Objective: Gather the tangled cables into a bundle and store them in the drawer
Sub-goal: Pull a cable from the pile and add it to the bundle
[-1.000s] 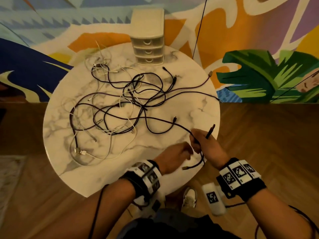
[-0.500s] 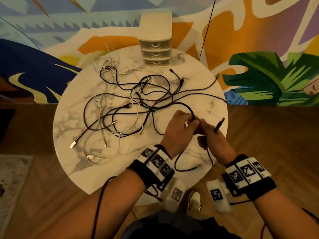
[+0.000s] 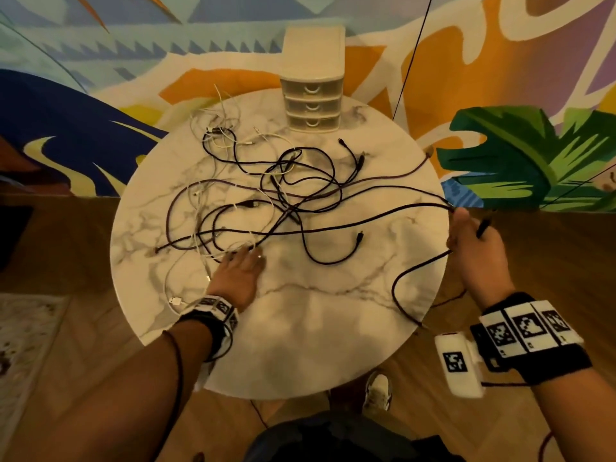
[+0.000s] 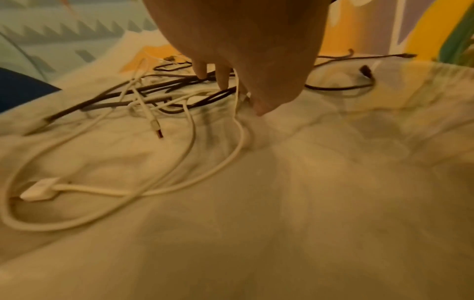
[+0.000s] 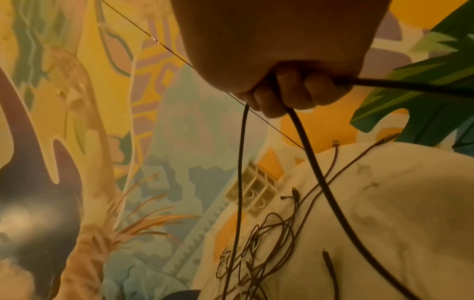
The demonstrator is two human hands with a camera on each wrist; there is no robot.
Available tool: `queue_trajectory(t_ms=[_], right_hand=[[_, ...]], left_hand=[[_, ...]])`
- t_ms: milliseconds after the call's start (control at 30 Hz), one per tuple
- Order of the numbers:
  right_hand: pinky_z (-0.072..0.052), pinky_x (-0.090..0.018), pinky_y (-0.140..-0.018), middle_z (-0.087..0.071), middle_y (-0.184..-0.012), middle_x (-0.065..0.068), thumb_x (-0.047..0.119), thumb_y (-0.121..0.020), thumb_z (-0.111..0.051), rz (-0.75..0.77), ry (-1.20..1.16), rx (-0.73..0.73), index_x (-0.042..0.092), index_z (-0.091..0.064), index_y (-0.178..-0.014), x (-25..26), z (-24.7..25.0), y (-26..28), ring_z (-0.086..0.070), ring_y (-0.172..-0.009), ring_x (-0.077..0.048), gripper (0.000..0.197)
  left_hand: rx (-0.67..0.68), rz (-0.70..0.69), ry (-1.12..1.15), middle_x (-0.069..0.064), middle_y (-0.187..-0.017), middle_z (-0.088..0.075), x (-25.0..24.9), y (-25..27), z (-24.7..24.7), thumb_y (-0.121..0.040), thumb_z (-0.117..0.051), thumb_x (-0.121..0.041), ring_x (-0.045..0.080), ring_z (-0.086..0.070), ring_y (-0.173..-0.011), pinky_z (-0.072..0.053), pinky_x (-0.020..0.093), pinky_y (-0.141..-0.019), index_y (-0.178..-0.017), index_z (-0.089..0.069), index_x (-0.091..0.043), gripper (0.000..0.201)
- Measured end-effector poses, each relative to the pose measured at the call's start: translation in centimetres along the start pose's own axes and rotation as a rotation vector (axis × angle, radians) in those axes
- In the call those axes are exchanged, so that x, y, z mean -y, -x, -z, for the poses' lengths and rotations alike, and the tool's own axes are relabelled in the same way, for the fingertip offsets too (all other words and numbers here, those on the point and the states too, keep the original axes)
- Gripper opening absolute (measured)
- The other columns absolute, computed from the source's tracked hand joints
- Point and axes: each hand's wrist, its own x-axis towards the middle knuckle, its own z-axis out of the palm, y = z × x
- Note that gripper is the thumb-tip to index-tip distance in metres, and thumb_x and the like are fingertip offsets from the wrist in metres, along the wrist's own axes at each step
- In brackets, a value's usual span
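My right hand (image 3: 475,243) fingers (image 5: 287,85) grip a dark cable (image 3: 366,213) stretched leftward across the table (image 3: 300,328) toward the tangle (image 3: 253,201), where my left hand (image 3: 238,275) fingers (image 4: 223,78) press, spread.

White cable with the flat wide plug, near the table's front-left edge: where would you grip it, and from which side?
Grip the white cable on the bare run just behind its flat plug, coming from above. There it lies flat and alone on the marble table, clear of the dark cables; further up it runs into the tangle under the left hand. Pulling the plug end first likely frees it most easily.
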Motion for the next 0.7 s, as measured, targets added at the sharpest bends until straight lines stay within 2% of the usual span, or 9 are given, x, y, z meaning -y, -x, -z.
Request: queue_trajectory(t_ms=[67, 133, 233, 300, 367, 433, 533, 633, 700], right_hand=[[-0.027, -0.030, -0.054, -0.035, -0.061, -0.003, 0.041, -0.100, -0.036, 0.041, 0.005, -0.066, 0.017, -0.041, -0.065, 0.3, 0.2, 0.1, -0.033, -0.055, -0.011, 0.043], [-0.027, -0.030, -0.055, -0.035, -0.056, -0.003, 0.047, -0.098, -0.038, 0.055, 0.020, -0.080, 0.018, -0.038, -0.058, 0.1, 0.0, 0.5, -0.033, -0.052, -0.013, 0.049], [-0.030, -0.033, -0.056, -0.036, -0.054, -0.005, 0.050, -0.094, -0.042, 0.054, 0.095, 0.056, 0.016, -0.039, -0.056, -0.7, -1.0, 1.2, -0.033, -0.052, -0.018, 0.052], [-0.028, -0.033, -0.056, -0.034, -0.052, -0.004, 0.049, -0.094, -0.042, 0.106, 0.179, 0.160, 0.015, -0.037, -0.055, -0.8, -1.6, 1.6, -0.031, -0.051, -0.018, 0.052], [-0.028, -0.033, -0.057, -0.034, -0.052, -0.003, 0.052, -0.093, -0.039, 0.150, 0.189, 0.201, 0.015, -0.036, -0.055, -0.7, -1.8, 1.9, -0.031, -0.052, -0.017, 0.054], [-0.036, -0.038, -0.059, -0.044, -0.057, -0.009, 0.057, -0.090, -0.037, 0.141, 0.128, 0.138, 0.006, -0.046, -0.059, -1.0, -1.5, 1.7, -0.041, -0.057, -0.021, 0.061], [-0.051, -0.050, -0.074, -0.066, -0.083, -0.023, 0.061, -0.091, -0.037, 0.028, 0.064, 0.015, -0.006, -0.060, -0.085, -2.1, -0.4, 0.4, -0.063, -0.077, -0.036, 0.070], [-0.046, -0.042, -0.078, -0.062, -0.088, -0.013, 0.048, -0.098, -0.035, 0.048, 0.086, -0.005, 0.009, -0.059, -0.086, -2.8, 0.7, -0.7, -0.059, -0.084, -0.026, 0.047], [-0.040, -0.034, -0.086, -0.055, -0.110, -0.008, 0.039, -0.101, -0.034, 0.159, 0.159, -0.021, 0.012, -0.052, -0.113, -2.8, 1.5, -1.2, -0.052, -0.103, -0.018, 0.035]], left_hand=[[-0.068, 0.050, 0.024, 0.003, -0.152, -0.029, 0.3, -0.2, 0.8, -0.092, -0.034, -0.024, 0.029, -0.019, -0.142, -0.011, 0.045, -0.115, -0.141, -0.039, -0.018, 0.050], [-0.258, 0.027, 0.188, 0.009, -0.140, -0.043, -1.7, -0.3, 2.6, -0.083, -0.034, -0.030, 0.033, -0.042, -0.128, -0.030, 0.045, -0.105, -0.132, -0.050, -0.013, 0.054], [-0.411, -0.123, 0.539, 0.005, -0.149, -0.031, -7.3, -0.8, 5.8, -0.088, -0.051, -0.031, 0.019, -0.049, -0.114, -0.044, 0.036, -0.093, -0.142, -0.034, -0.019, 0.059], [-0.307, -0.213, 0.615, 0.003, -0.146, -0.034, -10.5, -1.6, 7.5, -0.092, -0.052, -0.033, 0.018, -0.053, -0.108, -0.046, 0.033, -0.088, -0.144, -0.030, -0.022, 0.057], [-0.121, -0.205, 0.596, 0.007, -0.127, -0.050, -11.3, -2.8, 7.5, -0.098, -0.044, -0.034, 0.026, -0.055, -0.107, -0.045, 0.034, -0.086, -0.130, -0.049, -0.016, 0.037], [0.009, -0.141, 0.544, 0.011, -0.115, -0.054, -9.8, -3.3, 6.3, -0.099, -0.039, -0.032, 0.030, -0.054, -0.106, -0.043, 0.035, -0.086, -0.117, -0.059, -0.012, 0.033], [0.134, -0.100, 0.454, 0.011, -0.120, -0.054, -6.1, -2.4, 4.4, -0.098, -0.043, -0.031, 0.029, -0.053, -0.110, -0.042, 0.035, -0.092, -0.119, -0.058, -0.013, 0.032], [0.006, -0.005, 0.527, 0.014, -0.110, -0.063, -3.4, -1.3, 4.7, -0.100, -0.039, -0.031, 0.030, -0.057, -0.100, -0.043, 0.035, -0.083, -0.107, -0.061, -0.010, 0.030], [-0.196, 0.067, 0.605, 0.014, -0.096, -0.067, -3.3, -0.6, 6.5, -0.100, -0.036, -0.035, 0.032, -0.060, -0.090, -0.046, 0.038, -0.074, -0.096, -0.061, -0.010, 0.035]])
